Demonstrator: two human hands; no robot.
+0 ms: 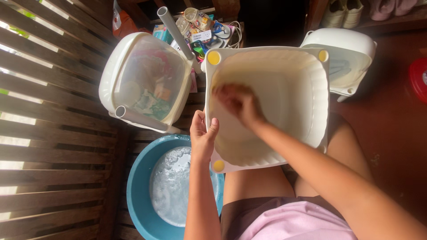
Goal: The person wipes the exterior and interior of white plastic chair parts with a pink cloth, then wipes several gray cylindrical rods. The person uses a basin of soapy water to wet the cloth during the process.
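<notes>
Cream plastic stool point(284, 89), flipped bottom-up, rests across the person's lap, hollow underside facing the head camera, yellow caps on three visible leg ends. Left hand point(202, 135) grips the stool's near-left rim, fingers wrapped over the edge, thumb on the outside. Right hand point(238, 102) is inside the hollow, pressed on the inner surface; it is motion-blurred, so I cannot tell whether its fingers are clenched or flat, or whether they hold anything.

Surroundings:
- Blue basin point(140, 195) with soapy water sits on the slatted wooden floor point(58, 133), just below-left of the stool, near the left forearm. Stool corner overlaps the basin rim in view.
- Second upturned stool with a clear seat point(147, 80) stands left of the held stool, grey tube legs sticking out; one leg nearly meets the held stool's top-left corner.
- Third white stool point(347, 58) sits at upper right, close behind the held stool's far-right corner.
- Pile of small packets and bottles point(200, 26) lies at top centre, between the two far stools.
- Red round thing point(419, 78) at right edge, cut off.
- Shoes point(342, 11) on a shelf at top right.
</notes>
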